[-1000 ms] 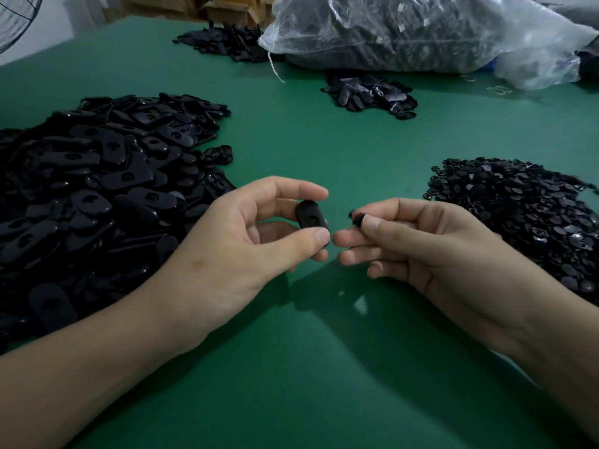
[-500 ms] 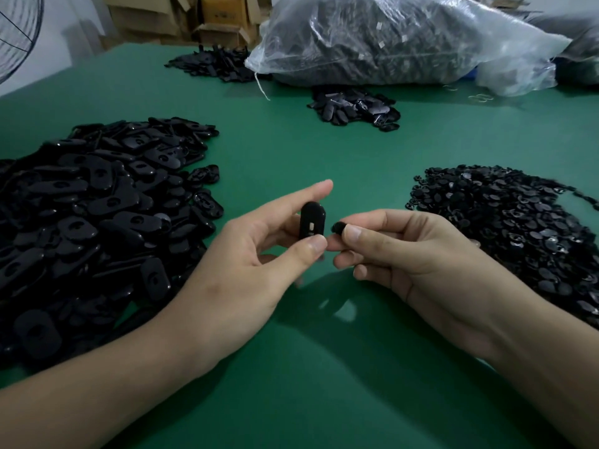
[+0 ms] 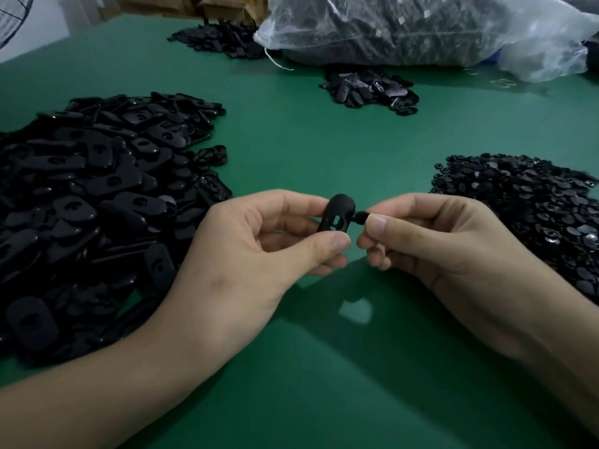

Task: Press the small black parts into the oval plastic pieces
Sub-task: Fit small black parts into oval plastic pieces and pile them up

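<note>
My left hand [image 3: 259,254] pinches a black oval plastic piece [image 3: 337,213] between thumb and fingers, upright above the green table, its slotted face toward me. My right hand [image 3: 431,241] pinches a small black part [image 3: 360,217] at its fingertips. The small part touches the right edge of the oval piece. A large heap of oval pieces [image 3: 87,196] lies to the left of my left hand. A heap of small black parts [image 3: 531,205] lies to the right of my right hand.
The green table [image 3: 308,150] stretches back to a clear plastic bag [image 3: 405,27] full of dark parts. Two smaller piles of black pieces [image 3: 369,89] [image 3: 220,38] lie in front of and left of the bag. Cardboard boxes stand behind.
The oval piece has turned so its slotted face shows. My right hand has brought the small part against its right edge. My head has tilted slightly.
</note>
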